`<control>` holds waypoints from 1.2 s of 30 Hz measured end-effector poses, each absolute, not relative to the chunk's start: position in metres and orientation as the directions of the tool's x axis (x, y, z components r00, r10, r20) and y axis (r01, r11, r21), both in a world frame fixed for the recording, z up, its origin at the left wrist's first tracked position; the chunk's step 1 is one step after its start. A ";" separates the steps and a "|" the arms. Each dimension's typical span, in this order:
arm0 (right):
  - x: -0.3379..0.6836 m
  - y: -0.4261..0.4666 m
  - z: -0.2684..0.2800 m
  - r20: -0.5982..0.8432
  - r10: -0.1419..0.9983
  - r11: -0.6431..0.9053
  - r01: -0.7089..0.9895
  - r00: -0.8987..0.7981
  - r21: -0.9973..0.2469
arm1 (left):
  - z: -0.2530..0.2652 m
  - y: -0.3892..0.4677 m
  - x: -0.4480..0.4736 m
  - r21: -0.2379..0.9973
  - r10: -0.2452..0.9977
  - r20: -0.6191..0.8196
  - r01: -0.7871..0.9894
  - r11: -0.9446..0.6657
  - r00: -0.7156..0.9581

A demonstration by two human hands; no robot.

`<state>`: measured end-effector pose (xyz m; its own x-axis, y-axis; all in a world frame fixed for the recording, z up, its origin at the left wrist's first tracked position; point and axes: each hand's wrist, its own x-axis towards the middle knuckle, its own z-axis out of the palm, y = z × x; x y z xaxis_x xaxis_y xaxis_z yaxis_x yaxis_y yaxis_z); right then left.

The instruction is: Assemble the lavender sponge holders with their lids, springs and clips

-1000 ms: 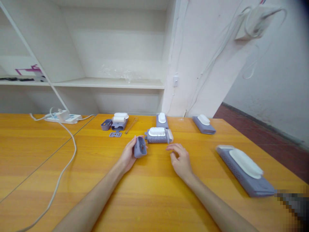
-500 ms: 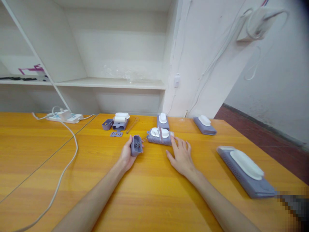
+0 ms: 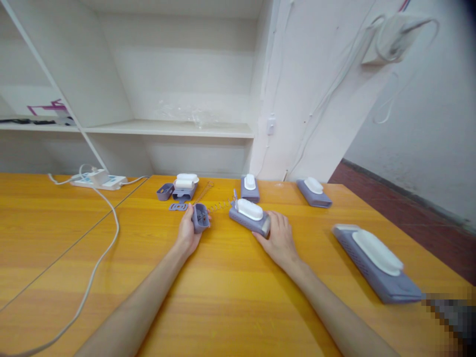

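Observation:
My left hand (image 3: 189, 231) is closed around a small grey-purple plastic cup (image 3: 201, 218), its hollow side turned up and small dark parts visible inside. My right hand (image 3: 279, 237) grips the right end of a grey-purple case (image 3: 242, 220), thumb at the front and fingers behind. A white oval piece (image 3: 249, 208) sits on top of that case. Between the cup and the case stretches a thin coiled spring (image 3: 220, 205); how its ends are fixed is too small to tell. A small upright tab (image 3: 235, 195) sticks up at the case's left end.
Behind my left hand lie an opened case (image 3: 185, 194), a grey-purple cup (image 3: 164, 192), a flat slotted plate (image 3: 179, 207) and another spring (image 3: 204, 191). Similar cases stand at back (image 3: 250, 195), back right (image 3: 314, 198) and right (image 3: 375, 267). A power strip (image 3: 100, 179) trails a white cable (image 3: 118, 223).
My left hand has moved slightly left with the cup, and the spring shows stretched. My right hand has closed on the case, which has turned, its right end nearer me.

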<state>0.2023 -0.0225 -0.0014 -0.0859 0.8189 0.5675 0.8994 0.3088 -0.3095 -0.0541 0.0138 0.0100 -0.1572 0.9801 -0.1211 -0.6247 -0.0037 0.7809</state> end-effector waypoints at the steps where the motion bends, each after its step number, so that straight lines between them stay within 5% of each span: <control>1: 0.201 -0.024 0.000 0.562 0.823 0.287 0.910 -0.076 -0.298 | 0.010 0.015 -0.056 0.781 0.978 -0.118 -0.624 -0.015 -0.172; 5: 0.200 -0.025 0.001 0.539 0.840 0.256 0.922 -0.062 -0.292 | 0.008 0.021 -0.063 0.785 0.968 -0.121 -0.618 -0.043 -0.222; 16: 0.213 -0.023 0.005 0.422 0.902 0.348 0.730 -0.091 -0.588 | 0.006 0.031 -0.089 0.835 0.922 -0.047 -0.522 -0.175 -0.384; 23: 0.211 -0.026 0.007 0.563 0.823 0.464 0.652 -0.068 -0.600 | 0.006 0.030 -0.087 0.862 0.906 0.011 -0.455 -0.223 -0.424; 36: 0.211 -0.025 0.005 0.595 0.799 0.504 0.636 -0.085 -0.585 | 0.008 0.028 -0.083 0.903 0.916 0.055 -0.372 -0.215 -0.398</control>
<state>0.2111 -0.0251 0.0053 -0.0849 0.7989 0.5955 0.6357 0.5036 -0.5850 -0.0828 0.0276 0.0077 -0.3975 0.9160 0.0546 -0.3716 -0.2151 0.9032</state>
